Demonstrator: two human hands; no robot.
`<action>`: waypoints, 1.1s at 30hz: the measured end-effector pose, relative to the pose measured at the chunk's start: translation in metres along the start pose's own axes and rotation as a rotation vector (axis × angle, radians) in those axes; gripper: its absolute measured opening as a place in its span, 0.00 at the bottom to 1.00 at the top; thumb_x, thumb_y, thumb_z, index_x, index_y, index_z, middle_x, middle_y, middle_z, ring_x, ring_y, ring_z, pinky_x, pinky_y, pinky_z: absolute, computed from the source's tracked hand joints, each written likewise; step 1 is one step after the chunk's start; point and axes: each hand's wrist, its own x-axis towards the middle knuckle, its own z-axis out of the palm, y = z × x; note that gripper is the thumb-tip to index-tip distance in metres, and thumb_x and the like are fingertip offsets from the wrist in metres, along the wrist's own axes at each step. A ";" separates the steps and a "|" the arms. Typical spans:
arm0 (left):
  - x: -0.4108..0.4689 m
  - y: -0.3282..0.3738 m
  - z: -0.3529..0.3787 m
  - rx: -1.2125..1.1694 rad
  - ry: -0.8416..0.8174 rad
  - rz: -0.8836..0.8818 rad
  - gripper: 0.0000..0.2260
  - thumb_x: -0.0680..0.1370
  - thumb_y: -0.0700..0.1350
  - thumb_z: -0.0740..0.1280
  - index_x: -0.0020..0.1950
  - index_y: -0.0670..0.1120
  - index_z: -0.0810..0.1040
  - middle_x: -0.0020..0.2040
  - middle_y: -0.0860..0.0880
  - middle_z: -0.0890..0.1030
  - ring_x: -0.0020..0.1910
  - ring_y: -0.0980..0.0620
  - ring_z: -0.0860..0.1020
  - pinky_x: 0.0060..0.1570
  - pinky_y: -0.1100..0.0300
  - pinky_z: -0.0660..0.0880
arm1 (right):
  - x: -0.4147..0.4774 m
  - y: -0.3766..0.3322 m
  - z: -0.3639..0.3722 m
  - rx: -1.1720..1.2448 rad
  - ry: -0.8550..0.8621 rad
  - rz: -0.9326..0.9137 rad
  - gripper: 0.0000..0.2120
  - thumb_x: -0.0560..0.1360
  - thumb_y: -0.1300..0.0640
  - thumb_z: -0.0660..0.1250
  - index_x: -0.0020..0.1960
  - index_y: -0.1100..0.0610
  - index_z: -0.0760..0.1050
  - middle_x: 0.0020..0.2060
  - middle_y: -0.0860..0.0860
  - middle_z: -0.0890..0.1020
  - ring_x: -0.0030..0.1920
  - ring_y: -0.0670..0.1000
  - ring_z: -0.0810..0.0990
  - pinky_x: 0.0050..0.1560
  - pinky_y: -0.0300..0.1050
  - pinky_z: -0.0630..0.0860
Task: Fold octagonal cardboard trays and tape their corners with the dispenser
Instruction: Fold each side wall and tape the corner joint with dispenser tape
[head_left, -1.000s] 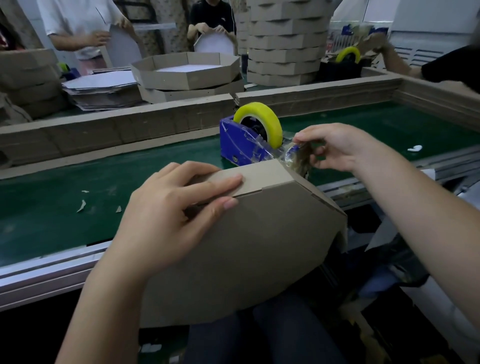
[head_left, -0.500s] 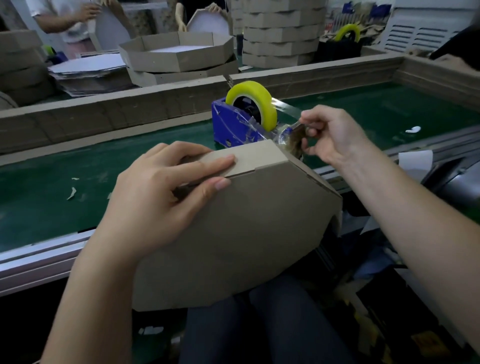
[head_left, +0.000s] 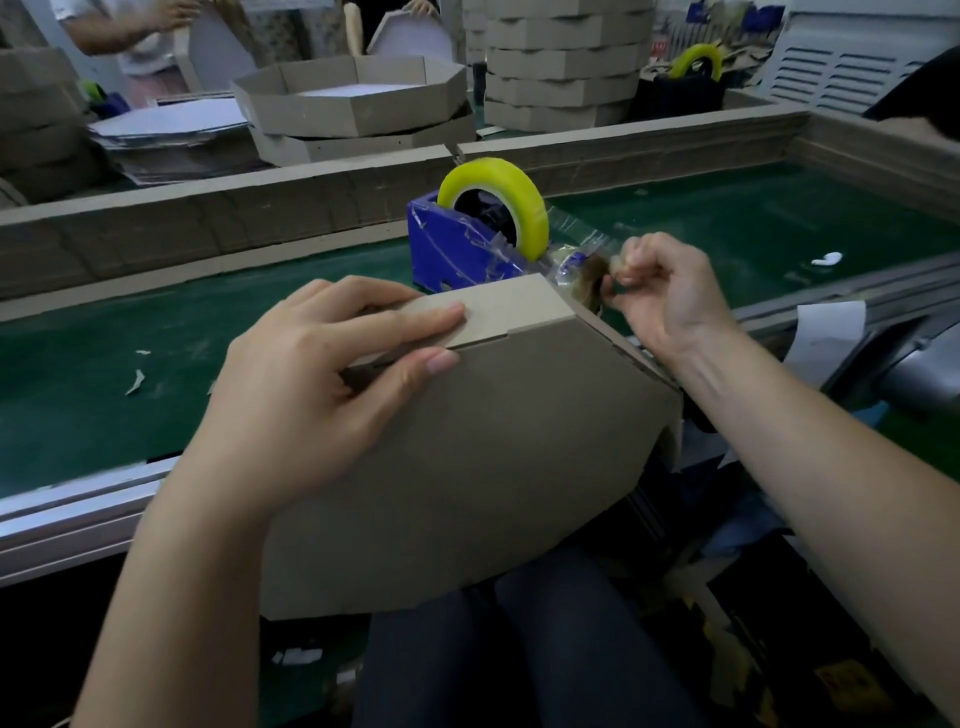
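Observation:
A brown octagonal cardboard tray (head_left: 467, 457) stands tilted on my lap with its underside toward me. My left hand (head_left: 322, 384) grips its upper edge, fingers laid over the folded side flap and thumb on the base. Just behind the tray's top corner stands the blue tape dispenser (head_left: 457, 249) with a yellow tape roll (head_left: 524, 202). My right hand (head_left: 665, 291) pinches the end of a clear tape strip (head_left: 582, 254) drawn from the dispenser, held right beside that corner.
The dispenser sits on a green conveyor belt (head_left: 156, 322) edged by cardboard walls. Finished trays (head_left: 353, 98) and a tall stack (head_left: 561, 67) stand behind, with flat blanks (head_left: 171, 130) at left. Other people work at the back. A second dispenser (head_left: 691, 78) is far right.
My right hand has pulled the tape strip out from the dispenser and shifted a little right, beside the tray's top corner. My left hand keeps its grip on the tray.

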 end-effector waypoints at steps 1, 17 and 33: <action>0.000 0.000 0.000 0.003 -0.001 0.004 0.16 0.77 0.57 0.63 0.62 0.55 0.79 0.58 0.52 0.80 0.56 0.47 0.78 0.52 0.44 0.75 | 0.000 0.001 0.000 0.011 -0.008 -0.002 0.22 0.68 0.71 0.51 0.20 0.54 0.64 0.22 0.49 0.63 0.27 0.47 0.63 0.39 0.44 0.65; 0.000 -0.001 -0.001 -0.015 0.016 0.011 0.16 0.77 0.57 0.63 0.60 0.52 0.82 0.57 0.53 0.81 0.55 0.47 0.79 0.51 0.44 0.76 | 0.009 0.006 -0.027 -0.177 -0.033 0.038 0.22 0.75 0.70 0.58 0.24 0.56 0.69 0.24 0.50 0.69 0.28 0.47 0.71 0.39 0.45 0.78; 0.001 0.003 -0.003 -0.103 -0.042 0.020 0.13 0.75 0.52 0.64 0.53 0.47 0.82 0.59 0.53 0.80 0.57 0.47 0.78 0.54 0.45 0.74 | -0.097 -0.042 0.057 -0.771 -0.156 -0.528 0.03 0.73 0.57 0.72 0.40 0.54 0.82 0.29 0.48 0.79 0.29 0.46 0.74 0.30 0.39 0.71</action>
